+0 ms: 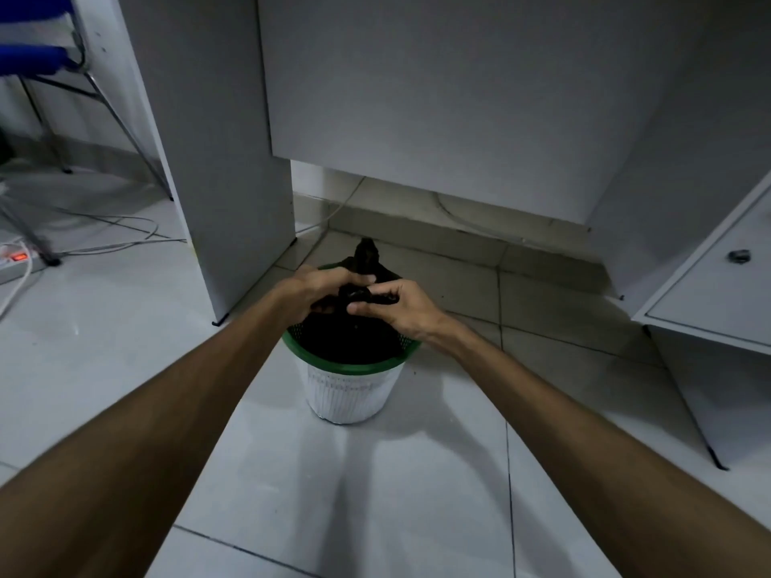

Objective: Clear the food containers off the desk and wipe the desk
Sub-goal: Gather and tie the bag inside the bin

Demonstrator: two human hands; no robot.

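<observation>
Black bag (346, 331) gripped, both hands (359, 296) pinching

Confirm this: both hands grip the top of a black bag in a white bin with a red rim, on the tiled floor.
Wrong on the rim: the head view shows it green. Both the left hand and right hand grip the black bag in the white bin on the tiled floor.

Both hands at the black bag in a bin.
Left hand (323, 285) and right hand (400, 306) pinch the black bag (354, 327) (gathered top) above a green-rimmed white bin (346, 394) on the tiled floor (375, 494).
</observation>
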